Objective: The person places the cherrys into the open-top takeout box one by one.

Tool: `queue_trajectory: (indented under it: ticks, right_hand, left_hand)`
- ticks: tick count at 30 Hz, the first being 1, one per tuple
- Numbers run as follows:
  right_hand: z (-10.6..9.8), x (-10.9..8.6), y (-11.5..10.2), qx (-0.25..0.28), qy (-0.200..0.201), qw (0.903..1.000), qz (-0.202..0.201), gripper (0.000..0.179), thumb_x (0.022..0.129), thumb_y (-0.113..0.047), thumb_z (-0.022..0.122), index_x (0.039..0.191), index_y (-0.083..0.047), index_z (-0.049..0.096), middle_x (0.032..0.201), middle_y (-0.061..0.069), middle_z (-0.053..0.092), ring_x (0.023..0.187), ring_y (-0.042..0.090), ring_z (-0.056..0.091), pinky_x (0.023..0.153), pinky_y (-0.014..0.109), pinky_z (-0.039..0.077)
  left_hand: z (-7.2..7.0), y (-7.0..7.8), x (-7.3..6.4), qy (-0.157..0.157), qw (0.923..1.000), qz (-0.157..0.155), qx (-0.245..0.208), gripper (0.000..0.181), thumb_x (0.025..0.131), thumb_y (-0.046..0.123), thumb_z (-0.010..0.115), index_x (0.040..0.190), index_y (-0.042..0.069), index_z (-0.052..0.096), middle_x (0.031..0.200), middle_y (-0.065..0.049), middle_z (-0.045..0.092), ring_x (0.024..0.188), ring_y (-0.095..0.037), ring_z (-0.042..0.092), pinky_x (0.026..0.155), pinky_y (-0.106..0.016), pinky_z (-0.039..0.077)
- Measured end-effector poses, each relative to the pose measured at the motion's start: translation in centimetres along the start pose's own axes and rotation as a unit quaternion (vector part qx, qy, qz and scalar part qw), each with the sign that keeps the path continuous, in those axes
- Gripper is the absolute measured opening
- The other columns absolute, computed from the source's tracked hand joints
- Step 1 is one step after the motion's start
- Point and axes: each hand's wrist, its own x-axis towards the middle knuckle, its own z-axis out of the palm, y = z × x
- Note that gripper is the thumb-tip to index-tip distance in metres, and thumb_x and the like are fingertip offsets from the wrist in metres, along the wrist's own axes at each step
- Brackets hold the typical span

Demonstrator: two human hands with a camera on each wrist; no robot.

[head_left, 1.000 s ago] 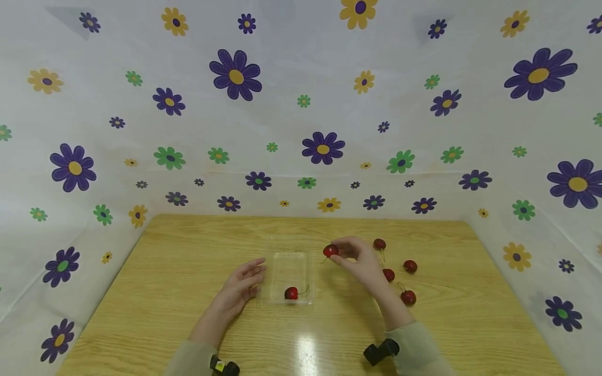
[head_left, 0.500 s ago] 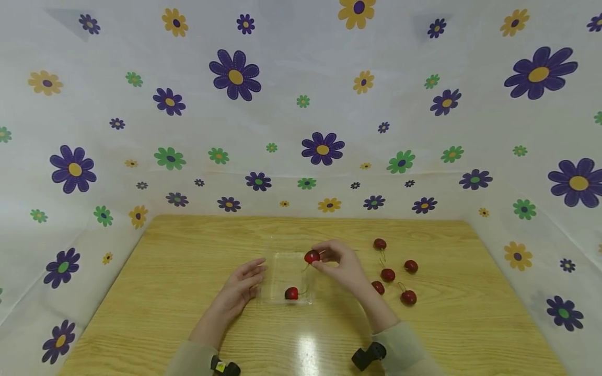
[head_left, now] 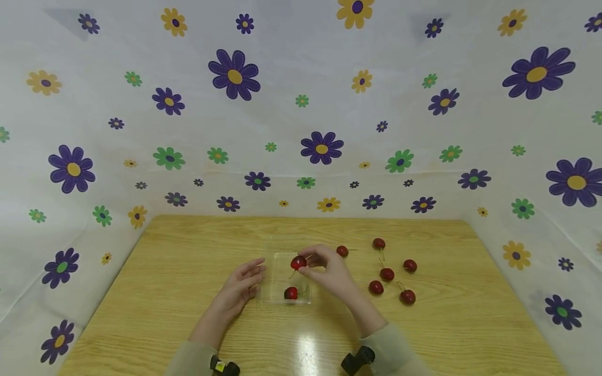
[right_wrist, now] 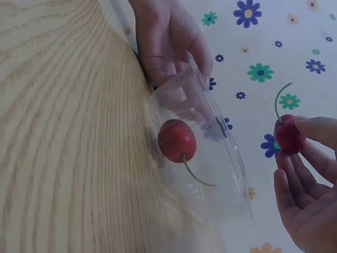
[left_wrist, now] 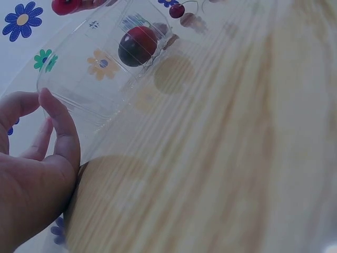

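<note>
A clear plastic box (head_left: 275, 300) stands on the table with one red cherry (head_left: 291, 293) at its near side. My right hand (head_left: 331, 274) pinches another cherry (head_left: 298, 262) between thumb and fingertips over the box. In the right wrist view this held cherry (right_wrist: 289, 134) has its green stem upward, above the box's rim. My left hand (head_left: 240, 287) lies along the box's left side, fingers relaxed. Its fingertips (left_wrist: 46, 95) are right at the box rim in the left wrist view.
Several loose cherries lie on the wooden table (head_left: 188, 250) to the right, the nearest to the box being a cherry (head_left: 342, 251) behind my right hand. A white flower-printed cloth (head_left: 282, 120) rises behind the table and along both sides.
My right hand has carried the pinched cherry leftward, from right of the box to over it, uncovering loose cherries behind and beside the arm. The left hand has stayed in place.
</note>
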Motion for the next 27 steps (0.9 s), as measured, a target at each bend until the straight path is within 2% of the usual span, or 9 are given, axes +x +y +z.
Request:
queue_trajectory:
  ticks: [12, 20, 27]
  right_hand:
    - [1.3, -0.2, 0.3, 0.004, -0.019, 0.9995, -0.024, 0.032, 0.095, -0.007, 0.079, 0.125, 0.0, 0.072, 0.121, 0.02, 0.072, 0.104, 0.029, 0.07, 0.097, 0.045, 0.061]
    - [2.1, -0.3, 0.7, 0.004, -0.032, 0.9994, -0.015, 0.031, 0.094, -0.008, 0.08, 0.123, -0.001, 0.072, 0.119, 0.018, 0.072, 0.102, 0.024, 0.069, 0.094, 0.033, 0.06]
    - [2.3, -0.7, 1.1, -0.011, -0.026, 0.9993, -0.023, 0.029, 0.092, -0.004, 0.08, 0.121, 0.0, 0.073, 0.116, 0.018, 0.073, 0.1, 0.027, 0.07, 0.093, 0.036, 0.061]
  left_hand:
    - [0.1, 0.2, -0.2, 0.014, 0.9999, -0.003, 0.0, 0.058, 0.107, 0.0, 0.056, 0.161, -0.005, 0.035, 0.131, 0.003, 0.057, 0.105, -0.005, 0.059, 0.076, -0.016, 0.053]
    - [0.0, 0.0, -0.1, 0.014, 0.9999, 0.0, 0.0, 0.057, 0.107, -0.001, 0.056, 0.16, -0.004, 0.036, 0.133, 0.002, 0.057, 0.106, -0.006, 0.058, 0.077, -0.016, 0.053]
    - [0.1, -0.1, 0.0, 0.009, 1.0, -0.002, 0.002, 0.056, 0.107, -0.001, 0.055, 0.16, -0.005, 0.036, 0.131, 0.004, 0.058, 0.105, -0.005, 0.06, 0.077, -0.016, 0.054]
